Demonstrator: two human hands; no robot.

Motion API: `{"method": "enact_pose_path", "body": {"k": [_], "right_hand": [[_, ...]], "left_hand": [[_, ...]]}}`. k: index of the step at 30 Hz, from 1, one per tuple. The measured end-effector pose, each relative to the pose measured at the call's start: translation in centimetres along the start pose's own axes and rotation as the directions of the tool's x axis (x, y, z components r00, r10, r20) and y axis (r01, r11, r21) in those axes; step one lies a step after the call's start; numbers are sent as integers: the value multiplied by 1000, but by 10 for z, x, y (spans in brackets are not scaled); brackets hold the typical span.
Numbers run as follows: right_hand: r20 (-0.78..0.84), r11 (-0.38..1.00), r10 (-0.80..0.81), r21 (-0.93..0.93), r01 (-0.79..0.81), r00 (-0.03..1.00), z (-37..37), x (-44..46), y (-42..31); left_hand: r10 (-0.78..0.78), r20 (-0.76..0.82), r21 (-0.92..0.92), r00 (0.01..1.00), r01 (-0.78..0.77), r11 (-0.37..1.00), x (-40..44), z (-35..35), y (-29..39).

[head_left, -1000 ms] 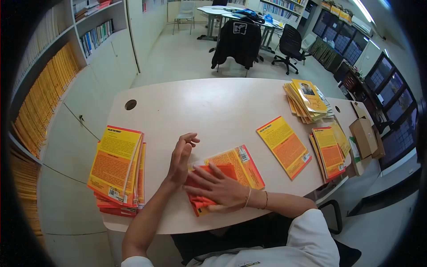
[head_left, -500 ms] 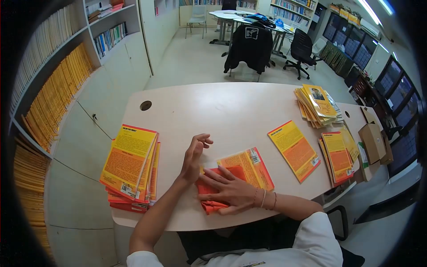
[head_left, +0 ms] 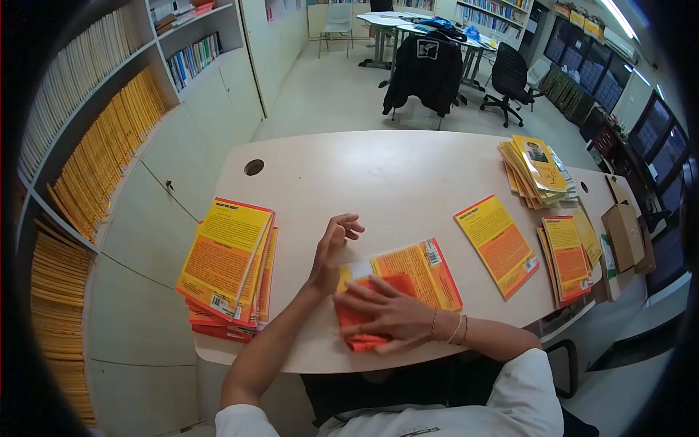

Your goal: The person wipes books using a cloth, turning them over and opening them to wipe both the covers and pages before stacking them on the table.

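Observation:
My right hand [head_left: 397, 315] lies flat with spread fingers on a folded red-orange cloth [head_left: 400, 285], pressing it against a yellow-and-orange paperback book [head_left: 429, 271]. Its fingertips are blurred. The cloth covers the book's left part, and a barcode shows near the top right corner. Just left of the book, my left hand [head_left: 331, 251] is held up on its side, fingers loosely stretched and slightly curled, with nothing in it. A stack of similar books [head_left: 226, 262] stands left of my left forearm. Another book [head_left: 499, 247] lies alone to the right.
At the right edge are a short pile of books [head_left: 566, 255], a taller yellow book stack [head_left: 535, 175] and a cardboard box [head_left: 622, 240]. Shelves of books [head_left: 109, 138] line the left wall. A black chair [head_left: 508, 80] and another table stand behind.
The whole view has shifted slightly, so things sit farther right. My right hand is now blurred in motion over the cloth on the book; my left hand keeps its pose.

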State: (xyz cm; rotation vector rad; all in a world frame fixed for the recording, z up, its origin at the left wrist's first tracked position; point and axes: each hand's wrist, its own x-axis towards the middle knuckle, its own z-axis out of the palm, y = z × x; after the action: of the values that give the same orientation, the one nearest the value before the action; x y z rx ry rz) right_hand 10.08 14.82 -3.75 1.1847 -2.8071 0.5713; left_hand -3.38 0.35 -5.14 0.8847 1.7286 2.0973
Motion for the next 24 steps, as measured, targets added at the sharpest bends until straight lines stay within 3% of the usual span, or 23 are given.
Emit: {"method": "enact_pose_path", "body": {"k": [4,6,7,10,14,16,19,22,24], "right_hand": [[32,999,38,-7,-38,999,0,-4,12],[0,971,213,-109,-212,977,-15,-9,23],[-1,970,220,-109,-219,976,-14,-11,31],[-146,923,300,-203,-326,943,-9,-17,45],[-46,977,159,-134,-163,986,-7,-8,20],[-28,999,12,-42,-13,1000,6,-4,7],[10,998,-64,0,64,998,10,0,4],[3,999,34,16,-34,999,-6,-7,25],[-56,962,234,-130,-239,971,-13,-12,38]], "left_hand": [[-23,5,-26,1000,23,999,0,-1,-1],[-24,10,-33,1000,25,999,-1,0,-2],[-22,9,-36,1000,22,999,-2,0,-3],[-8,11,-49,1000,9,999,1,-1,-4],[19,15,-77,1000,-18,997,1,-3,-11],[22,15,-75,1000,-21,997,2,-2,-9],[0,5,-58,1000,1,998,1,-2,-6],[-2,6,-52,1000,3,999,0,-2,-7],[0,4,-46,1000,0,999,1,-1,-8]]}}
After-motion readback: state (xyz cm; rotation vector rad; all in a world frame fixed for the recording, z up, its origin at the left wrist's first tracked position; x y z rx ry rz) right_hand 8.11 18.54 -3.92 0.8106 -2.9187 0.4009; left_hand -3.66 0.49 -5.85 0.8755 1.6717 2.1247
